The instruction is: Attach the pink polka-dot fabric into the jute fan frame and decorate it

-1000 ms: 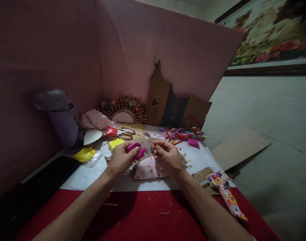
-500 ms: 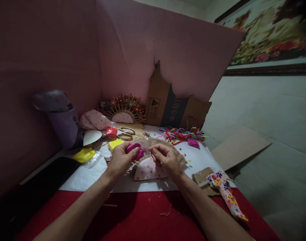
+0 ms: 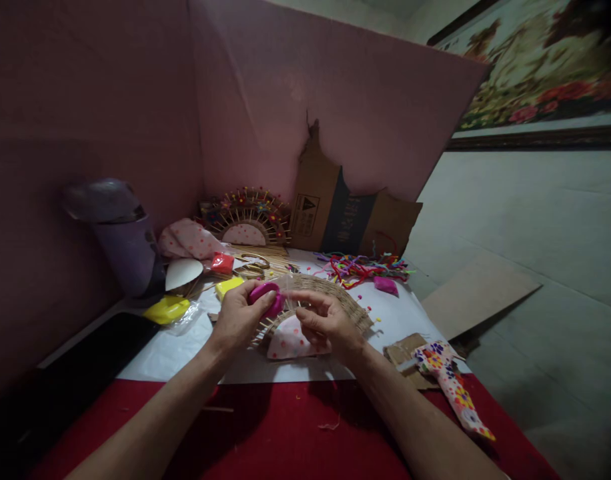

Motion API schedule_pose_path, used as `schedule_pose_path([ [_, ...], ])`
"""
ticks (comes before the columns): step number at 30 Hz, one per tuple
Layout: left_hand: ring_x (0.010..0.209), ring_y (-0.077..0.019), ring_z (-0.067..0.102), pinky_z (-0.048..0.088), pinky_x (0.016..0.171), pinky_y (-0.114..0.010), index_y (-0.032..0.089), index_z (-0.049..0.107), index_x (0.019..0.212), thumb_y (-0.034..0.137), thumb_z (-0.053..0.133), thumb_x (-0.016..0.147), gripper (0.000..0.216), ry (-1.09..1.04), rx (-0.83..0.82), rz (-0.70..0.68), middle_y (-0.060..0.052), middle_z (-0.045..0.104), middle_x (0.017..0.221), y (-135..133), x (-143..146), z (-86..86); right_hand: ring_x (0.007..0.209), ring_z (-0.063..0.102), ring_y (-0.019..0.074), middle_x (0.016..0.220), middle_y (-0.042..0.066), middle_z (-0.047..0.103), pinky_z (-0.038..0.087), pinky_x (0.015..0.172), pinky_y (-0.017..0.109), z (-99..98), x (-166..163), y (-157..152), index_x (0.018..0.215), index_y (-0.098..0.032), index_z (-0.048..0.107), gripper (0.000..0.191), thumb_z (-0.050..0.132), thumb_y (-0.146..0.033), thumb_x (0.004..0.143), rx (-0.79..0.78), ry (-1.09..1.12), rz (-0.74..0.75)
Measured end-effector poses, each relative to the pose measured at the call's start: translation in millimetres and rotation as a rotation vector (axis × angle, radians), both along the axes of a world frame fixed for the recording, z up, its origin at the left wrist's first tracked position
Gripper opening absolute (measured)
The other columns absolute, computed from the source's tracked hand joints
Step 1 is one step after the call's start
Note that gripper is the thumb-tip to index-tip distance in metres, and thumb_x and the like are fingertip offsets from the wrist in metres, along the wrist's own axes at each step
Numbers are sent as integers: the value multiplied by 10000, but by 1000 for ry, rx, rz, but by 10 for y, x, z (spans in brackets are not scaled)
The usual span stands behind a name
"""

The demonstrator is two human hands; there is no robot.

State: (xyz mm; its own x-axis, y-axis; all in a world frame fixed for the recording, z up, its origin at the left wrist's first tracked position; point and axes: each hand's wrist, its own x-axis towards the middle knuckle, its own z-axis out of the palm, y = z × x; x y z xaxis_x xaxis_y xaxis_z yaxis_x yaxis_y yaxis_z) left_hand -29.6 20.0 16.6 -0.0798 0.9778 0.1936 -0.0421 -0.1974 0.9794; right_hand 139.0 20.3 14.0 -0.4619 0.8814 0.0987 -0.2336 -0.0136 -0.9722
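Note:
My left hand (image 3: 239,319) is closed around a lump of magenta modelling clay (image 3: 263,297), its thumb pressed on the front. Part of a clear plastic wrapper (image 3: 285,283) shows beside the clay. Close to its right side, my right hand (image 3: 330,323) has the index finger stretched toward the clay and the thumb apart below; whether the fingertip touches it I cannot tell. Beneath both hands lies a fan-shaped woven piece (image 3: 353,303) with a half-round of white cloth with red dots (image 3: 288,339) at its base and short sticks at its left.
A similar fan (image 3: 244,233) decorated with flowers stands at the back. Torn cardboard (image 3: 355,220) leans beside it. Coloured pipe cleaners (image 3: 360,268) and a purple clay packet (image 3: 386,287) lie right. Yellow clay (image 3: 168,310) lies left. A floral glue gun (image 3: 455,387) rests front right.
The right index finger has straightened toward the clay and parted from the thumb. The stretched bit of magenta between the hands is gone. The left hand and clay have shifted slightly left.

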Motion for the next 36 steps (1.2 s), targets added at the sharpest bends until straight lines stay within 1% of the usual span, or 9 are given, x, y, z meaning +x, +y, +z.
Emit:
schedule_pose_path([
  [3, 580, -127, 519, 414, 527, -225, 149, 631, 717, 308, 678, 635, 185, 39, 15, -3, 10, 589, 626, 4, -7, -7, 329, 240, 23, 428, -119, 347, 161, 311, 149, -5, 9, -3, 1154, -193, 588, 470, 674, -369, 727, -4, -46, 65],
  [6, 591, -131, 522, 418, 547, -230, 147, 641, 707, 289, 683, 627, 168, 79, 31, 7, 11, 585, 628, 17, -10, -28, 328, 255, 20, 416, -114, 371, 175, 321, 147, 4, -3, 2, 1142, -174, 607, 500, 706, -366, 692, 4, -132, 48],
  [11, 607, -136, 540, 427, 560, -238, 137, 630, 741, 321, 686, 644, 216, 12, -1, 10, -2, 600, 656, 25, -4, -48, 344, 314, 27, 430, -86, 425, 181, 324, 151, 28, 22, 61, 970, -140, 677, 380, 718, -374, 673, 41, -22, -170],
  [14, 609, -134, 554, 442, 589, -250, 137, 612, 754, 348, 683, 649, 247, -39, -7, 13, 1, 600, 668, 16, 3, -42, 327, 256, 12, 420, -94, 405, 145, 319, 142, -13, 49, 135, 842, -147, 658, 309, 721, -397, 672, -4, 110, -257],
  [18, 595, -128, 547, 428, 566, -230, 136, 617, 731, 343, 701, 631, 244, -31, -13, 14, 8, 594, 643, -1, 14, -24, 333, 239, 4, 424, -92, 377, 169, 310, 130, -83, 33, 195, 651, -131, 607, 348, 716, -462, 651, -57, 176, -362],
  [22, 588, -128, 540, 410, 534, -217, 137, 634, 745, 332, 696, 641, 230, 10, -4, 10, 2, 601, 647, 3, 15, -44, 447, 479, 55, 588, -17, 582, 367, 368, 149, -85, 9, 186, 799, -134, 660, 316, 769, -355, 601, -23, 160, -406],
  [24, 596, -132, 542, 411, 536, -220, 139, 634, 752, 324, 679, 661, 211, 41, 15, -2, 0, 598, 651, 16, 15, -79, 498, 554, 85, 645, 12, 641, 416, 402, 168, -71, 11, 176, 804, -139, 652, 313, 784, -318, 584, 6, 136, -394],
  [30, 586, -130, 529, 417, 537, -228, 152, 618, 692, 295, 646, 697, 146, 121, 45, -41, 3, 568, 620, 21, 39, -177, 337, 388, 30, 456, -54, 520, 286, 321, 148, -36, 45, 184, 648, -138, 601, 315, 739, -421, 634, 16, 177, -495],
  [36, 568, -133, 527, 397, 498, -221, 160, 615, 700, 270, 610, 722, 112, 209, 50, -75, -7, 587, 618, -49, 81, -165, 520, 546, 76, 615, -23, 613, 439, 466, 173, -57, 48, 230, 786, -145, 632, 332, 810, -280, 541, 70, 211, -565],
])
